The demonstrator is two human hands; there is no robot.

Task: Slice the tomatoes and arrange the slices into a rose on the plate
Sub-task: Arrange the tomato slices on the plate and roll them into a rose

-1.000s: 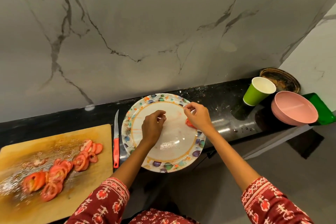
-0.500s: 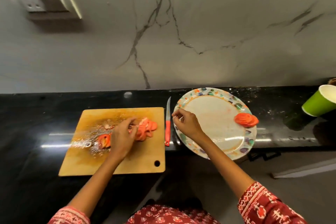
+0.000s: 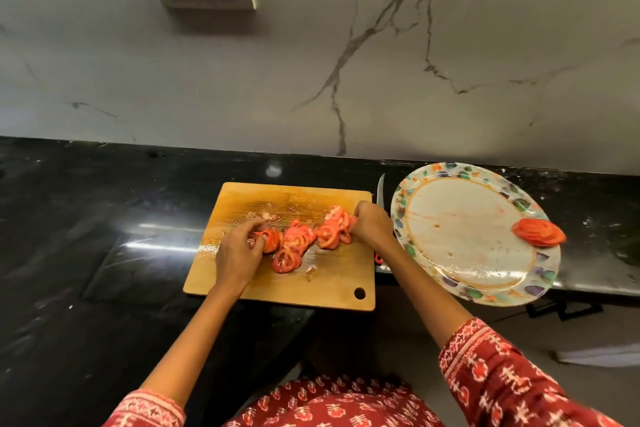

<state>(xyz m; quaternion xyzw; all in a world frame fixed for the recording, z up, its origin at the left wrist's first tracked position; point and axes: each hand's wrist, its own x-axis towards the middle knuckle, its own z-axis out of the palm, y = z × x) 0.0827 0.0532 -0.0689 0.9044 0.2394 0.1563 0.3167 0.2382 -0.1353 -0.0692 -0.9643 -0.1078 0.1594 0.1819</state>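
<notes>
My left hand [image 3: 239, 251] pinches tomato slices [image 3: 298, 241] on the cutting board [image 3: 332, 284]. My right hand [image 3: 372, 227] curls around the slices' far end; a few overlapped slices [image 3: 538, 232] lie on the plate [image 3: 467, 288].

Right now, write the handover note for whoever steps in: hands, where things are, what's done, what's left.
Left hand: on the cutting board, fingers curled round tomato slices at the left end of the pile.
Right hand: at the pile's right end, fingers curled on slices there.
Knife: lying on the counter between board and plate, mostly hidden by the right arm.
Plate: right of the board, with one small fan of slices near its right rim.
Done: tomatoes sliced, first slices plated.
Left: carry the remaining slices over and build the rose.
</notes>
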